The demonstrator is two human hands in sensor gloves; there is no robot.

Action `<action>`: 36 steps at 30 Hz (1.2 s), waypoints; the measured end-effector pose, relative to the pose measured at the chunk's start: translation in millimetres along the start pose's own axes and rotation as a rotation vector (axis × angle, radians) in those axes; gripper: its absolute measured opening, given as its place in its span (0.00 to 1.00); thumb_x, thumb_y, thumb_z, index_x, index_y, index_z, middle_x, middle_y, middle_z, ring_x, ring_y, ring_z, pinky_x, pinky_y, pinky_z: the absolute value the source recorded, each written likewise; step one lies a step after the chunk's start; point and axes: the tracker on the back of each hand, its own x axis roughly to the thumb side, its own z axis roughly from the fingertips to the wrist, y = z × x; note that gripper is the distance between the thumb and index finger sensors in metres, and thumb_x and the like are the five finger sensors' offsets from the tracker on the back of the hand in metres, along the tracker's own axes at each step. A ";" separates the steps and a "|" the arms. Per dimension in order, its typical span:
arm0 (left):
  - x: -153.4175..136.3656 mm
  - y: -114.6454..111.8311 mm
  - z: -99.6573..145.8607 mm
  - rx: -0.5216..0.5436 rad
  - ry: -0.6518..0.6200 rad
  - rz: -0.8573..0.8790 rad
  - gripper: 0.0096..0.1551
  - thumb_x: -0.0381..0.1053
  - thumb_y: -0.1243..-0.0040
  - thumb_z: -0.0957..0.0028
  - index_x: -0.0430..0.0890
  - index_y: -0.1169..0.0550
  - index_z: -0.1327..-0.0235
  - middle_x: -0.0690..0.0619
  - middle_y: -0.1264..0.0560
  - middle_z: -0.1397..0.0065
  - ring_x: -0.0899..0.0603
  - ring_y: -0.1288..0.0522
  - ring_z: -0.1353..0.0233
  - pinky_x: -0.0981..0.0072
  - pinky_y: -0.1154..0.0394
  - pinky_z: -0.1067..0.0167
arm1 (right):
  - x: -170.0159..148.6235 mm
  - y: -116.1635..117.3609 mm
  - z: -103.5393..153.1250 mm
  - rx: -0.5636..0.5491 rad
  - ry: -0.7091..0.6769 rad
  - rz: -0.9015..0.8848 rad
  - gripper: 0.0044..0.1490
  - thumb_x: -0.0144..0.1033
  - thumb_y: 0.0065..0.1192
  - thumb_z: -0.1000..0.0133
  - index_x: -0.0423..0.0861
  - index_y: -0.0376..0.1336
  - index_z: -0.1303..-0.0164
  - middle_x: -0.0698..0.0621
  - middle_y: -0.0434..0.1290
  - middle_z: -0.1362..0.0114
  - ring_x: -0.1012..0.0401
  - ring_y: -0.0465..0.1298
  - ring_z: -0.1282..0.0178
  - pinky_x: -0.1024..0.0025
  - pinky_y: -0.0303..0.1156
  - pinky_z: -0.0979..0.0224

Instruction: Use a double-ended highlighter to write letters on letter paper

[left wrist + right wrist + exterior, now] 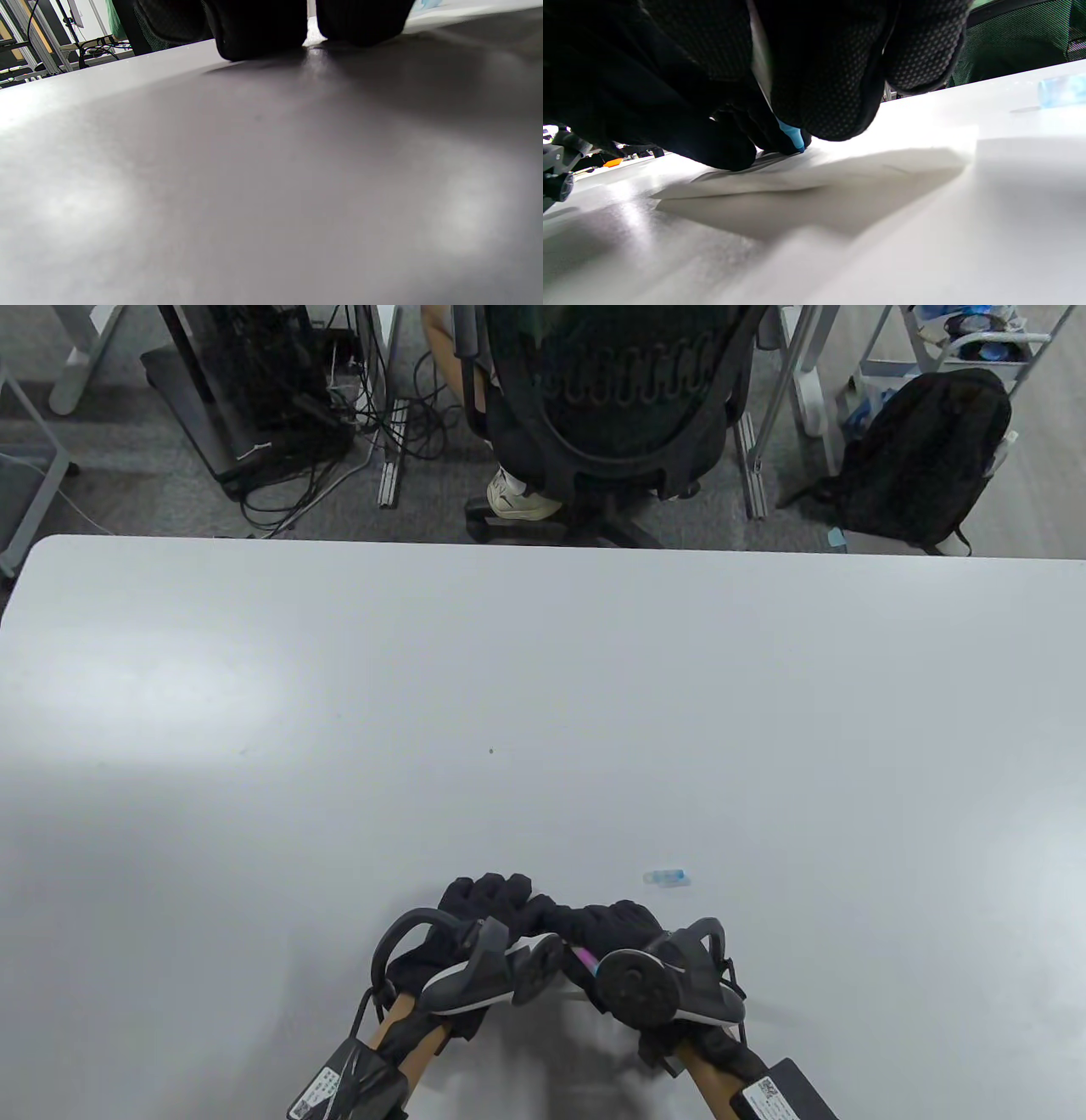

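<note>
My right hand (pixel 615 920) grips the double-ended highlighter (pixel 585 957) near the table's front edge; its pink rear end shows behind the knuckles. In the right wrist view the highlighter's blue tip (pixel 795 137) touches the white letter paper (pixel 840 190), which lies flat under the gloved fingers (pixel 840 84). My left hand (pixel 485 899) sits directly to the left, touching the right hand, fingers bent down. In the left wrist view its fingertips (pixel 258 29) rest on the surface. The hands hide the paper in the table view.
A small translucent blue cap (pixel 666 878) lies on the white table (pixel 543 687) just beyond my right hand, also seen as a blurred cap (pixel 1062 91). Past the far edge stand an office chair (pixel 619 398) and a black backpack (pixel 929 466).
</note>
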 end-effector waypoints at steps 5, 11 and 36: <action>0.1 0.0 -0.2 0.000 0.000 -0.002 0.28 0.59 0.47 0.37 0.65 0.36 0.23 0.57 0.37 0.15 0.47 0.33 0.16 0.45 0.33 0.20 | -2.5 -2.5 1.5 0.042 -0.022 -0.094 0.31 0.46 0.60 0.43 0.44 0.67 0.32 0.39 0.80 0.40 0.49 0.83 0.46 0.42 0.73 0.30; 0.0 0.0 -0.2 0.000 0.000 -0.002 0.27 0.59 0.47 0.37 0.65 0.36 0.23 0.57 0.37 0.15 0.46 0.33 0.16 0.45 0.33 0.20 | -0.9 -4.0 6.5 0.167 -0.065 -0.235 0.31 0.46 0.61 0.43 0.44 0.68 0.33 0.40 0.81 0.40 0.49 0.84 0.46 0.43 0.73 0.30; 0.3 0.2 0.0 -0.001 0.000 -0.005 0.27 0.59 0.47 0.37 0.64 0.36 0.23 0.57 0.37 0.15 0.46 0.33 0.16 0.45 0.33 0.21 | -5.0 -10.5 5.5 0.101 -0.028 -0.104 0.30 0.45 0.61 0.43 0.44 0.68 0.33 0.39 0.81 0.40 0.48 0.83 0.46 0.43 0.73 0.31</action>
